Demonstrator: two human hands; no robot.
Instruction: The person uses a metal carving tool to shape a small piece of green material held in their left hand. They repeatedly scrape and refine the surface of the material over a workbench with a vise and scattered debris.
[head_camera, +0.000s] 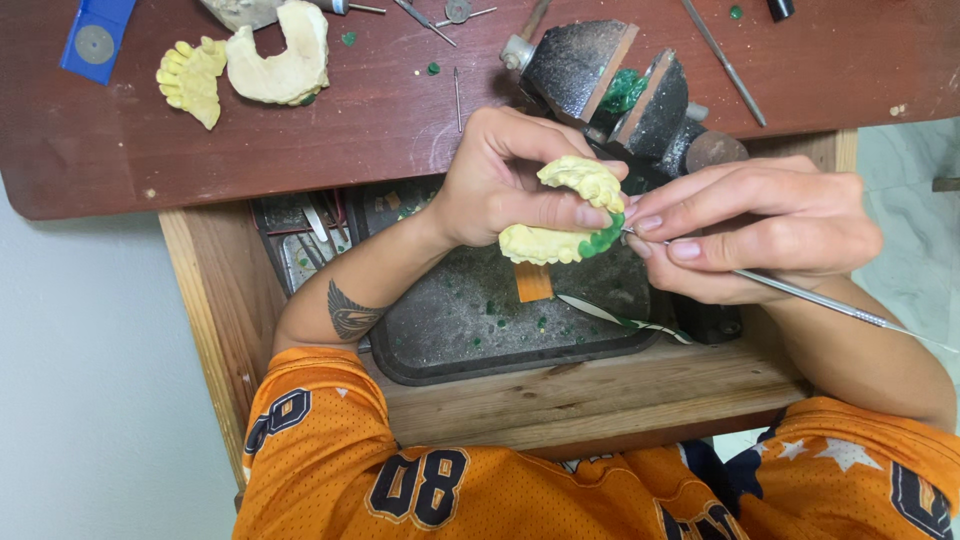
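Left hand (500, 185) grips the yellow dental cast (565, 215) over the dark tray (470, 320); right hand (750, 230) pinches a thin metal tool (830, 303), its tip touching green wax (603, 238) on the cast's edge.

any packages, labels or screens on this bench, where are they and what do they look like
Blue package: far left corner of the dark red bench top, flat blue rectangular card or sleeve holding a round grey disc.
No screens or signs show. The only other markings are on the person's orange jersey, navy with pale outlines, low in the view.
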